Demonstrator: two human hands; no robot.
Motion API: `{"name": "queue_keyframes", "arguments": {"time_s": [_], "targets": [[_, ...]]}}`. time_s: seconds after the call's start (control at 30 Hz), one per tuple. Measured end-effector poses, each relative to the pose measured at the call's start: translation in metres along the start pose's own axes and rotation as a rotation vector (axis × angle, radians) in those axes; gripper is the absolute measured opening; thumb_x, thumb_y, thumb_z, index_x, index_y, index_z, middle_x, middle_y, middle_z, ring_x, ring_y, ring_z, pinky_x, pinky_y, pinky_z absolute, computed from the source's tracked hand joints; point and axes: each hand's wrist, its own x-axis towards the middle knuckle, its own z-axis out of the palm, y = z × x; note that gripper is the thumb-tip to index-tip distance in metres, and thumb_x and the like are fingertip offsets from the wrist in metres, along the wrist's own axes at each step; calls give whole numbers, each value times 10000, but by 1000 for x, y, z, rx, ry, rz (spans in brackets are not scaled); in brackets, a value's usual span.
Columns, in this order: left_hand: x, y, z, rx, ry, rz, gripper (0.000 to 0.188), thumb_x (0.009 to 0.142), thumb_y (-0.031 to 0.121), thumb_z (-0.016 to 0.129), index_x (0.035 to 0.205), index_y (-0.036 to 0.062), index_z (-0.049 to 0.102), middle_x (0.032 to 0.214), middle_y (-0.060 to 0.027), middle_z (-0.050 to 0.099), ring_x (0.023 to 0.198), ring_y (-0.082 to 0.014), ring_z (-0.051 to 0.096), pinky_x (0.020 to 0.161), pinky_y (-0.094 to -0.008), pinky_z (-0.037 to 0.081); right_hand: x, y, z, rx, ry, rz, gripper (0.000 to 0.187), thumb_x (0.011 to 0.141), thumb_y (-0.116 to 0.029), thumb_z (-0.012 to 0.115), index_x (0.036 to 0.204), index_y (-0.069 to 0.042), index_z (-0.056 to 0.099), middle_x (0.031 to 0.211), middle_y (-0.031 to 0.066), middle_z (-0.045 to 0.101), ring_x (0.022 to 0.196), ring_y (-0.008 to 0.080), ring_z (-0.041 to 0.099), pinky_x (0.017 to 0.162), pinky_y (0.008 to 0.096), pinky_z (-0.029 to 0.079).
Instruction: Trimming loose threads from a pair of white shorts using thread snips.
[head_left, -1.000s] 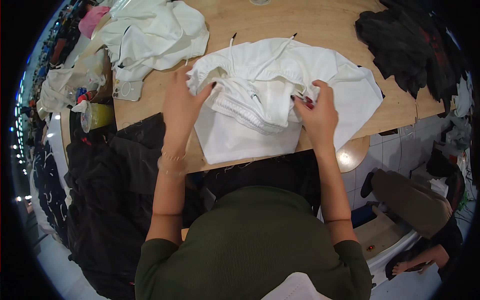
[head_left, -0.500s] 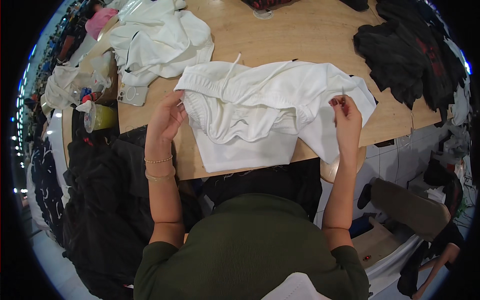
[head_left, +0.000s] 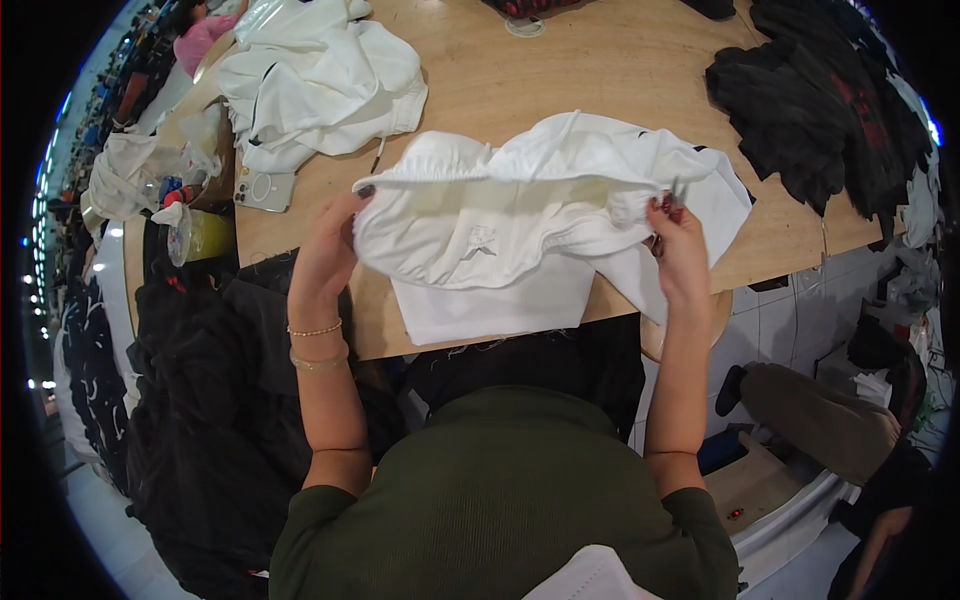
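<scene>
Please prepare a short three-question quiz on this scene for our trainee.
1. True or false: the left hand and the right hand both hold the edge of the white garment.
2. Which thing lies on the wooden table, to the left of the left hand?
A) a keyboard
B) a phone
C) a hammer
3. Fill in: The bracelets are on the person's ____ wrist.

Key: 1 true; 2 B; 3 left.

Wooden table (head_left: 560, 80); on it white elasticated garment (head_left: 500, 220), white bundle (head_left: 325, 85), phone (head_left: 264, 191), dark clothes (head_left: 800, 110).
</scene>
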Motion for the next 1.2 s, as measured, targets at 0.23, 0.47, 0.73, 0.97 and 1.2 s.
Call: {"name": "queue_keyframes", "arguments": {"time_s": [0.23,0.47,0.73,0.97,1.2], "targets": [[0,17,-36,-390,-77,28,219,894,179,529,1009,12,613,995,-96,672,914,-215,647,854,-336,511,-4,-53,-47,614,-228,-6,183,949,-144,520,1084,-41,587,1109,73,610,1058,217,579,968,398,450],[11,-14,-52,-411,-70,13,211,902,172,527,967,5,638,964,-90,677,895,-210,649,839,-338,511,-7,-43,-42,600,-320,-56,190,950,-137,517,1085,-21,583,1081,82,607,1036,204,582,937,363,462],[39,-50,-38,255,97,15,155,896,149,586,796,41,636,736,53,573,667,-26,495,591,-203,393,35,19,-46,143,-99,-28,162,918,-95,541,1043,-8,597,971,26,586,859,114,554,778,242,441],[22,-22,41,1082,538,778,94,836,24,608,923,-12,618,850,-55,594,702,-135,580,653,-248,470,18,-7,-38,-413,20,-309,205,954,-138,490,1114,-45,579,857,8,555,754,74,510,677,210,418],[36,-63,118,1453,-260,895,228,756,5,645,976,63,646,923,-47,547,831,-202,569,674,-317,500,-36,-46,1,-432,200,-280,200,956,-261,531,1002,-68,505,739,-29,440,579,38,349,492,192,288]]}}
